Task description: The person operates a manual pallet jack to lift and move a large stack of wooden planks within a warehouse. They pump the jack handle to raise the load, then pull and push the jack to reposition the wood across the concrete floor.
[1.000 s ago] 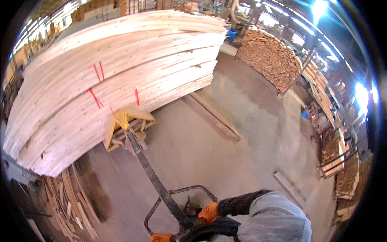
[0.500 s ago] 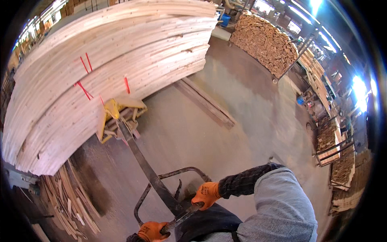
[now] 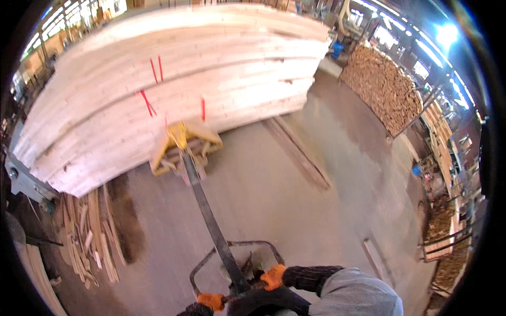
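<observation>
A: Thing?
B: 1 pallet jack [image 3: 195,181], yellow body [image 3: 180,136], worn-looking.
A: Pose?
B: Body at near side of pale lumber stack [image 3: 221,68]; long dark shaft [image 3: 214,229] slants toward wearer, dark loop handle [image 3: 255,244] at end.

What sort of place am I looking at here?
Probably a sawmill or woodworking shop: there's a huge stack of pale boards, a pallet jack right by it, and a big pile of cut wood toward the upper right.

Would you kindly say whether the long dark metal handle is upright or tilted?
Tilted: the long dark metal handle slants from the yellow metal base toward the orange-gloved left hand and right hand.
</observation>
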The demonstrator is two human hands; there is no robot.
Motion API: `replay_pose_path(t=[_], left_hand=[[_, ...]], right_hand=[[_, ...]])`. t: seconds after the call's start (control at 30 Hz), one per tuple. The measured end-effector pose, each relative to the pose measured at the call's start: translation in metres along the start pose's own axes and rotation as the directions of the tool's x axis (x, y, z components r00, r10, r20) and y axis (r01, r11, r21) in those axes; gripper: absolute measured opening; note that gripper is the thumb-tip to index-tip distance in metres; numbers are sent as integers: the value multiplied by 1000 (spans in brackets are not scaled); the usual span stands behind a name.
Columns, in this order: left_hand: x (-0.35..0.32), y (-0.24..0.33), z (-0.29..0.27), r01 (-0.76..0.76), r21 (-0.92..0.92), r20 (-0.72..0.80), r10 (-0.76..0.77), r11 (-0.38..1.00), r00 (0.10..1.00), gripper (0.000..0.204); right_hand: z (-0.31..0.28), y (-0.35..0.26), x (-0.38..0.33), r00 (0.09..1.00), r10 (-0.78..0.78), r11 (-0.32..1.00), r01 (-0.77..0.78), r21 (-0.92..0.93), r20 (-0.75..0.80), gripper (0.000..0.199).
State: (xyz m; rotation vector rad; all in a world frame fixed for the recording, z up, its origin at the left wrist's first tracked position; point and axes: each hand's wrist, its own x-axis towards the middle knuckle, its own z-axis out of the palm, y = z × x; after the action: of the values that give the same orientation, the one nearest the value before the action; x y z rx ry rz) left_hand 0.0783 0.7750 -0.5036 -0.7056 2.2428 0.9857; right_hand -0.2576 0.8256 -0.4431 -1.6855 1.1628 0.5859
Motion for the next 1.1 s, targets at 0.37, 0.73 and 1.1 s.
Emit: replay_pose_path(t=[0.37,0.73,1.1], left_hand=[[-110,27,-179,-106,-273,35,120,956,992,50],[18,-10,48,48,-68,34,-46,997,998,28],[-90,52,-136,74,-2,-174,-74,997,982,32]], right_hand=[[-145,-50,-105,980,-143,986,152,62,-138,68],[55,30,56,993,-87,994,92,-65,75,62],[-110,-42,-77,1000,7,991,-9,-132,-17,77]])
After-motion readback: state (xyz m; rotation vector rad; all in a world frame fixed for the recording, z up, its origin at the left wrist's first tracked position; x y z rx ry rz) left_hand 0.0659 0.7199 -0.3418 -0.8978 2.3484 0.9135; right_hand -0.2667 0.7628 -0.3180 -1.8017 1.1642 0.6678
